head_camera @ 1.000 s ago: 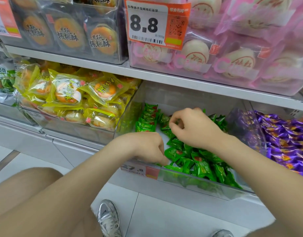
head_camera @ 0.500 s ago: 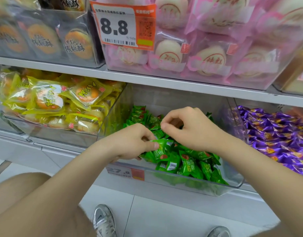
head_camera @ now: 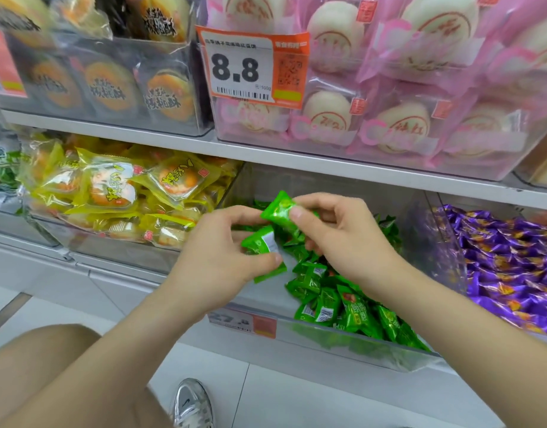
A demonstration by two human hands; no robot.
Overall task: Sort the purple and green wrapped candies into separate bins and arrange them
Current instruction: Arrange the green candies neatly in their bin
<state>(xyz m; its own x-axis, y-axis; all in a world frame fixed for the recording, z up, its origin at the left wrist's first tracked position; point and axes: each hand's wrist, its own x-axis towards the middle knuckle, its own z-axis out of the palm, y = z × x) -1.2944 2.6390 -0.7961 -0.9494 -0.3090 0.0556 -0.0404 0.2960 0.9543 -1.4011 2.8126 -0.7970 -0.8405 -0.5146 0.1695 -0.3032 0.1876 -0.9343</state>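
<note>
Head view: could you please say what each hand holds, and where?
Left hand pinches a green wrapped candy near its lower end; right hand pinches a second green candy at its middle.

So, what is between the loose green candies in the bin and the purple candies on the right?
In the head view, only the clear plastic bin walls separate the green candies from the purple candies.

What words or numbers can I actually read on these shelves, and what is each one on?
"8.8": orange price tag on the pink bun bin.
"500g": small print on the same tag.
"27.8", faint: lower price tag on the green candy bin.
Chinese print on the dark pastry packs, yellow packs and tags: too blurred to read.
</note>
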